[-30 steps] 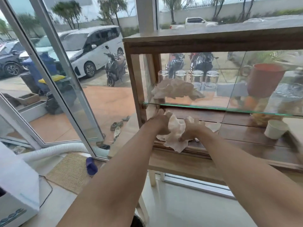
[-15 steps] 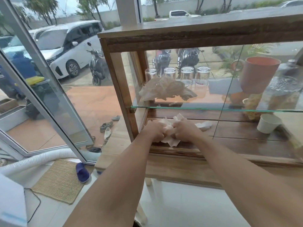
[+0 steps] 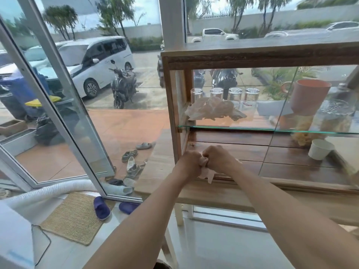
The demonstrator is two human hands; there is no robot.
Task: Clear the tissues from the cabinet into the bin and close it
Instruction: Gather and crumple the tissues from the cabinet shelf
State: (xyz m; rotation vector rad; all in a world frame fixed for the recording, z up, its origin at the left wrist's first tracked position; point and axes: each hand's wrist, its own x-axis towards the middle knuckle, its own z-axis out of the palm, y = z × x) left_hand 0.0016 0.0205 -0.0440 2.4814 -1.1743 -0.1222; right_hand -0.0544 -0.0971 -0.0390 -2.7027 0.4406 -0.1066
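Observation:
My left hand (image 3: 189,164) and my right hand (image 3: 218,159) are pressed together as fists at the front edge of the wooden cabinet's (image 3: 252,55) lower shelf, both shut on a crumpled white tissue (image 3: 206,173) whose corner hangs below them. A second heap of crumpled tissues (image 3: 211,110) lies on the glass shelf (image 3: 252,129) above, at its left end in front of several upturned glasses (image 3: 235,96). No bin is in view.
On the cabinet's right side stand a pink pot (image 3: 308,96), a glass jar (image 3: 334,117) and a white paper cup (image 3: 320,149). A glass door (image 3: 64,105) stands to the left, with shoes (image 3: 132,162), slippers (image 3: 102,207) and a woven mat (image 3: 75,216) by it.
Both hands squeezed the loose tissue from the lower shelf into a tight wad and drew it back to the shelf's front edge. The small scrap seen beside my right hand is gone from view.

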